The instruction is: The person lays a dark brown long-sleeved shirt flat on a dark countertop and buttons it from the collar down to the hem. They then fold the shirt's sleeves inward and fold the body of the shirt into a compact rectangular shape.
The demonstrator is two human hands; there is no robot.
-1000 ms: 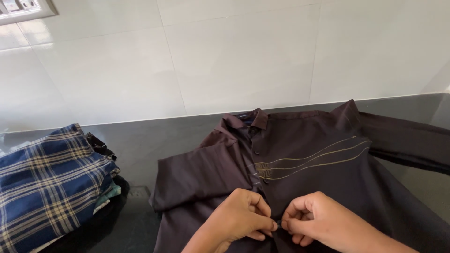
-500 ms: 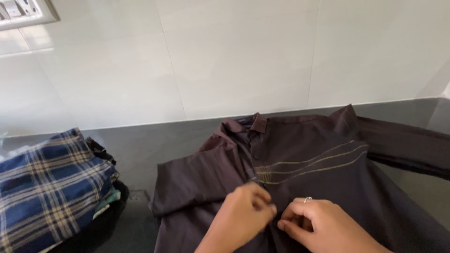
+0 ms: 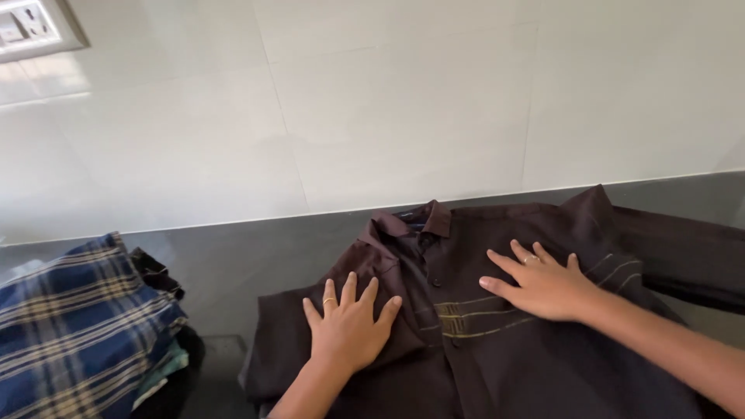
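Observation:
A dark brown button-up shirt [image 3: 497, 365] with thin gold lines across the chest lies face up on a dark counter [image 3: 240, 256], collar toward the wall. My left hand [image 3: 349, 322] rests flat on the shirt's left chest, fingers spread, a ring on one finger. My right hand [image 3: 539, 283] lies flat on the right chest over the gold lines, fingers spread, also with a ring. Neither hand grips anything.
A stack of folded clothes topped by a blue and cream plaid shirt [image 3: 70, 326] sits at the left of the counter. White wall tiles [image 3: 403, 109] rise behind. A wall socket plate [image 3: 31, 27] is at the top left. The shirt's right sleeve [image 3: 683, 256] stretches off to the right.
Both hands left the button placket near the bottom and moved up and apart. They went from pinched fingers to flat, spread palms on the shirt's chest.

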